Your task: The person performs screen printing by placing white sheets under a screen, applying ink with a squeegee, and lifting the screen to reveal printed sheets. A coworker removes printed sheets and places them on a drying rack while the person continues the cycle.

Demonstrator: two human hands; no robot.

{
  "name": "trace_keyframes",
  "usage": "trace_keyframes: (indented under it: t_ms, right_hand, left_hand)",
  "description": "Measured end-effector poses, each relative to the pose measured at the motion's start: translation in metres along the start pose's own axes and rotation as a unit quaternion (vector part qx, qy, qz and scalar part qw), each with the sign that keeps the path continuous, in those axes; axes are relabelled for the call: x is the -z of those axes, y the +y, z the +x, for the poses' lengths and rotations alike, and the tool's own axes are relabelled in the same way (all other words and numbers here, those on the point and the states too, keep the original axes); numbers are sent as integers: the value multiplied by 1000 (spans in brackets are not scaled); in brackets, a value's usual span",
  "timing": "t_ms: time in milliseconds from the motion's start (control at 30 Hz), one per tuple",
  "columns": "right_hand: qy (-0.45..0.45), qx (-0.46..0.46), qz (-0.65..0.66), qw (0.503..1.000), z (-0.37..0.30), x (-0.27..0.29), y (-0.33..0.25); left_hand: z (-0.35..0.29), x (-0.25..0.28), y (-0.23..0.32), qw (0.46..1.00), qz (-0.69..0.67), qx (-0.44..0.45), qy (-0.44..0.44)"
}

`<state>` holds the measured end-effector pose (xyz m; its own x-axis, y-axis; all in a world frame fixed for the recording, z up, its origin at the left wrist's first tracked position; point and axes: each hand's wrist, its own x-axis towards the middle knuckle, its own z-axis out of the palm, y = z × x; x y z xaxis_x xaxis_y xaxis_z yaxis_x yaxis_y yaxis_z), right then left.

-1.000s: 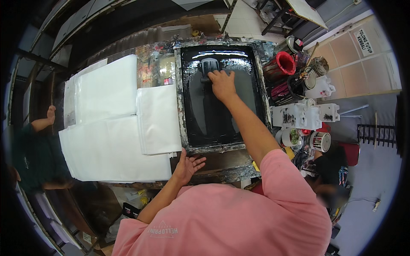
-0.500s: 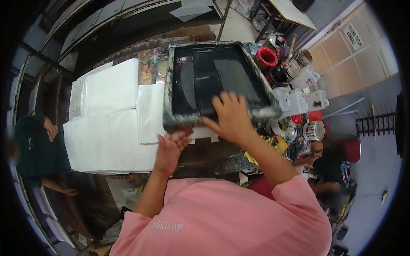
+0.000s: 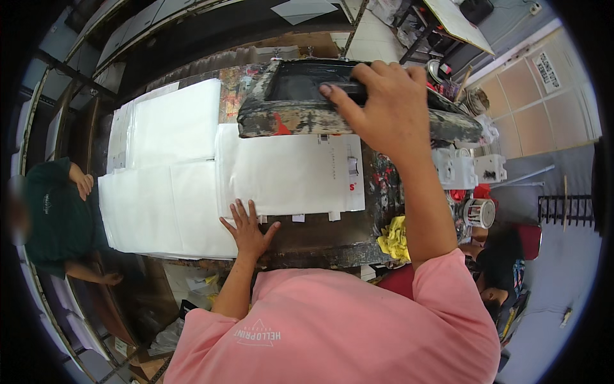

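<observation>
My right hand (image 3: 393, 112) is closed over the near bar of a paint-stained wooden screen printing frame (image 3: 300, 118), its thumb toward the dark, ink-covered mesh (image 3: 304, 80). The frame's near side is tilted up off the table. Whether a squeegee lies under the fingers, I cannot tell. Below the frame a flat white sheet (image 3: 281, 173) lies exposed, with small dark and red print near its right end. My left hand (image 3: 246, 230) rests open, fingers spread, at the sheet's near left corner, beside overlapping white sheets (image 3: 192, 198).
A crumpled yellow cloth (image 3: 395, 238) lies at the table's right edge, near paint tubs (image 3: 478, 213) and white containers (image 3: 455, 168). One person in a dark shirt (image 3: 61, 211) stands at the left; another person (image 3: 502, 256) is at the right. Metal shelving (image 3: 70, 83) runs along the left.
The screen frame has gone from lying flat to tilted up, uncovering the white sheet. My right hand has moved up and away with it. My left hand has turned palm down onto the sheet.
</observation>
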<state>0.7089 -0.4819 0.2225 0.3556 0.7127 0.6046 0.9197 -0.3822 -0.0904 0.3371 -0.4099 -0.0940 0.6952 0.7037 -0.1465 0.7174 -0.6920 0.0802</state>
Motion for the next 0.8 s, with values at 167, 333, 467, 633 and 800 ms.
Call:
trace_keyframes:
  t_ms: [167, 333, 467, 633, 800]
  right_hand:
    - [3, 4, -2, 1000, 13, 3, 4]
    - [3, 12, -3, 1000, 19, 2, 3]
    - [14, 16, -8, 1000, 2, -3, 3]
    - [7, 14, -2, 1000, -18, -11, 0]
    - [-4, 9, -18, 1000, -19, -8, -3]
  left_hand:
    - [6, 41, 26, 997, -73, -7, 23]
    - [57, 106, 50, 951, -185, -37, 245]
    - [55, 118, -6, 936, -186, 27, 298]
    - [16, 124, -126, 949, -48, 157, 271]
    - [30, 61, -37, 912, -277, -9, 303]
